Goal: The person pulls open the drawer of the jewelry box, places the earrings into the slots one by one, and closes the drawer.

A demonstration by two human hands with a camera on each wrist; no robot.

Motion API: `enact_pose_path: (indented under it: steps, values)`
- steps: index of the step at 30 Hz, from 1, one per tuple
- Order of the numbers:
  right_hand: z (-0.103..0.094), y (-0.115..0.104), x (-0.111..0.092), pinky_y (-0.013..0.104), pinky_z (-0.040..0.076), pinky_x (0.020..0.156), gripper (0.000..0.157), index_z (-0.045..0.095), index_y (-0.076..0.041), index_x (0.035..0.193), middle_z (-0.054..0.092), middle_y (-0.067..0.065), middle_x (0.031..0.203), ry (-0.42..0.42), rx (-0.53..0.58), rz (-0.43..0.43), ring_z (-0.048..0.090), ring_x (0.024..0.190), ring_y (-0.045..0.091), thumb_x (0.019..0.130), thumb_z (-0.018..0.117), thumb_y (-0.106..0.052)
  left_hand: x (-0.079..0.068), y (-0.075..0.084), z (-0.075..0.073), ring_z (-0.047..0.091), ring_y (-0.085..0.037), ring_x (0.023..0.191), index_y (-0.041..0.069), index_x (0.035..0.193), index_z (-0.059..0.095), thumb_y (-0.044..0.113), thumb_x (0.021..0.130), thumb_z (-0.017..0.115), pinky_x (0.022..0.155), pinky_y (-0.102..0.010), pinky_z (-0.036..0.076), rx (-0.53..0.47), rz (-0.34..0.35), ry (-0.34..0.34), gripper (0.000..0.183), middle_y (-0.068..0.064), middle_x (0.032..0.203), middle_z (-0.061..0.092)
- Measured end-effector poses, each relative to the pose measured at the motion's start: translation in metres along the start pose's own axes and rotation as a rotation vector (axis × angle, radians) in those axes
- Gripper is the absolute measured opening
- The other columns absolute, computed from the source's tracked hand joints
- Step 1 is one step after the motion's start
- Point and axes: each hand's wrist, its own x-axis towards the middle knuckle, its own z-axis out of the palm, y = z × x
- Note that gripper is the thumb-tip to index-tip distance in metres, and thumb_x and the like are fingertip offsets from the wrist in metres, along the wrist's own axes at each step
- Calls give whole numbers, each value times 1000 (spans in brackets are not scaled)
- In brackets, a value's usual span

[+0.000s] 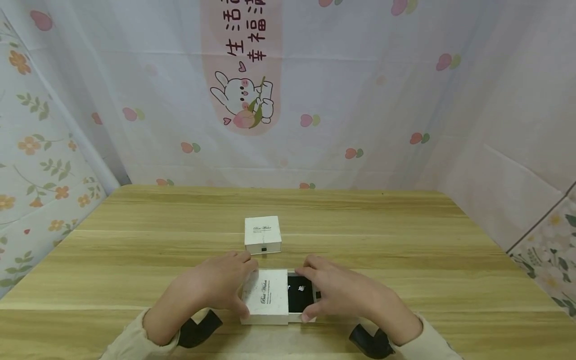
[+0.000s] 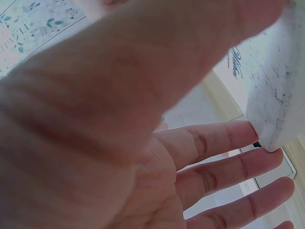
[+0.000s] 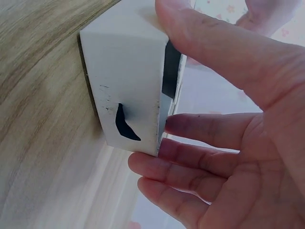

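Note:
A white slide-out jewelry box lies near the front of the table, its outer sleeve (image 1: 275,300) printed with "Best Wishes". My left hand (image 1: 216,282) grips the sleeve at its left end, thumb on the near edge and fingertips at the far edge. On the right, my right hand (image 1: 344,291) pinches the partly pulled-out drawer (image 1: 295,317) between thumb and fingers. A black insert (image 1: 297,301) shows inside, bearing a sparkling jewelry stud (image 1: 301,288). In the right wrist view, a black pull tab (image 3: 126,129) sticks out from the drawer's white front.
A second white box (image 1: 262,232), closed and with the same lettering, stands just beyond the hands. The wood-grain table (image 1: 382,225) ends at a patterned cloth backdrop (image 1: 333,90). Black straps or pieces (image 1: 200,329) show at the wrists.

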Motion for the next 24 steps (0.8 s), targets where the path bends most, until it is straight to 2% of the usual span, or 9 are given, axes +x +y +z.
enact_pose_path:
  steps: [11, 24]
  values:
    - [4, -1, 2, 31, 48, 87, 82, 47, -6, 135, 48, 3, 124, 33, -17, -44, 52, 101, 13, 71, 72, -51, 1, 0, 1, 48, -18, 86, 6, 108, 56, 36, 54, 87, 81, -38, 47, -4, 3, 7, 69, 1, 96, 51]
    - [5, -5, 3, 30, 48, 88, 81, 47, -6, 135, 47, 2, 124, 46, -3, -55, 50, 104, 13, 72, 71, -52, 0, 0, 0, 48, -18, 85, 6, 109, 57, 37, 54, 87, 81, -37, 47, 0, 11, 10, 70, 1, 95, 51]
